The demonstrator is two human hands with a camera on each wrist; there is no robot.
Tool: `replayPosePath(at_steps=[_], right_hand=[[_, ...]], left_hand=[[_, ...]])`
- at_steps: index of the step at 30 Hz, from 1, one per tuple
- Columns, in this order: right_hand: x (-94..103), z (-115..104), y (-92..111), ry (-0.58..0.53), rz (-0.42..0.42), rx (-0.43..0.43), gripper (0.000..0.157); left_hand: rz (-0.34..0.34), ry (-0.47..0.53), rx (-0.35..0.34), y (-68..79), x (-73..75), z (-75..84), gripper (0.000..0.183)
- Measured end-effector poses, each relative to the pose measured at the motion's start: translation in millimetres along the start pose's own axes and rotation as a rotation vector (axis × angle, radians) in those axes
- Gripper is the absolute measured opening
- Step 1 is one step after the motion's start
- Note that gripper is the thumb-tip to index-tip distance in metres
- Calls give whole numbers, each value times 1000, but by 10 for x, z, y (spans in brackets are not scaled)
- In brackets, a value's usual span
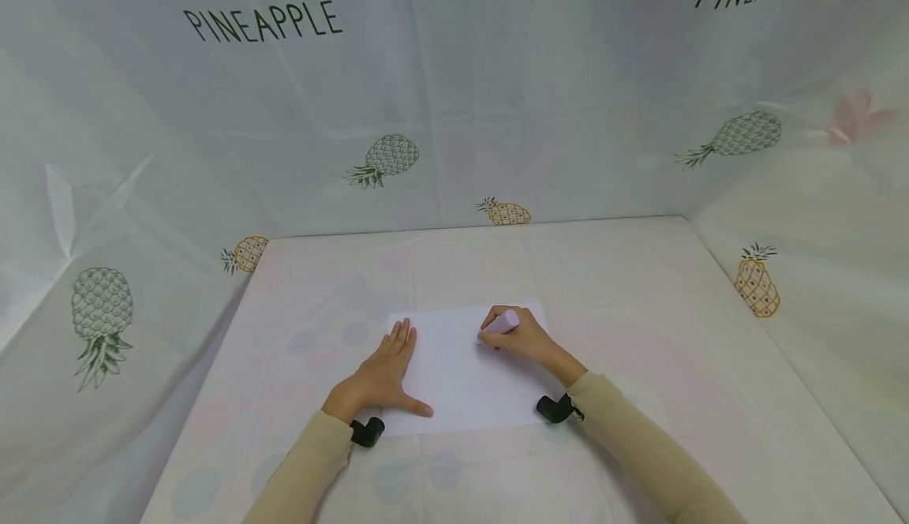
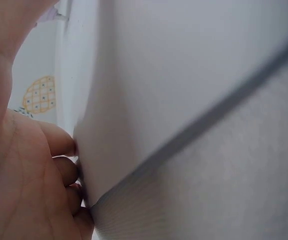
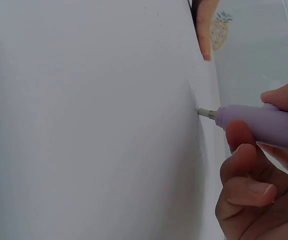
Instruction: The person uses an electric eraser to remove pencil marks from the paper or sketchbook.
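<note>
A sheet of white paper [image 1: 461, 382] lies on the table. My left hand [image 1: 379, 374] rests over its left edge, fingers stretched forward and thumb spread onto the sheet. In the left wrist view, the fingertips [image 2: 66, 170] press down at the paper's edge. Over the upper right of the sheet, my right hand [image 1: 521, 338] grips a lavender electric eraser [image 1: 506, 321]. In the right wrist view, the thick barrel of the electric eraser [image 3: 264, 125] sits between thumb and fingers, and its small pale tip meets the paper. Fine dark specks dot the sheet near the tip.
A pale cloth with faint coloured dots covers the table [image 1: 341, 271]. White curtains [image 1: 497, 98] printed with pineapples hang behind it and at both sides. Each wrist wears a small black camera [image 1: 368, 432].
</note>
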State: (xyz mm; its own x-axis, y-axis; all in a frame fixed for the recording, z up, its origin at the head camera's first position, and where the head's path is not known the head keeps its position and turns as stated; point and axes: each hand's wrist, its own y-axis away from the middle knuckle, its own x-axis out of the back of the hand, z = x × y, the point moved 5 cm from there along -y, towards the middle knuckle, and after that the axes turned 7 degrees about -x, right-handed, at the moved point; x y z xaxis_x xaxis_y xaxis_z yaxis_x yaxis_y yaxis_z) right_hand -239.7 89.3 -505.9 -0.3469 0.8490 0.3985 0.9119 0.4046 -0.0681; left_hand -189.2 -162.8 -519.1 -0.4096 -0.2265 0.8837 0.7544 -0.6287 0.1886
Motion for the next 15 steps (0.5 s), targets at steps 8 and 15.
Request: replayPosePath(at_steps=[8, 15], right_hand=[[-19, 28, 19, -79, 69, -54, 10], [-51, 25, 49, -106, 87, -16, 7]], left_hand=[[2, -3, 8, -12, -22, -21, 142], [16, 13, -2, -18, -18, -12, 142]])
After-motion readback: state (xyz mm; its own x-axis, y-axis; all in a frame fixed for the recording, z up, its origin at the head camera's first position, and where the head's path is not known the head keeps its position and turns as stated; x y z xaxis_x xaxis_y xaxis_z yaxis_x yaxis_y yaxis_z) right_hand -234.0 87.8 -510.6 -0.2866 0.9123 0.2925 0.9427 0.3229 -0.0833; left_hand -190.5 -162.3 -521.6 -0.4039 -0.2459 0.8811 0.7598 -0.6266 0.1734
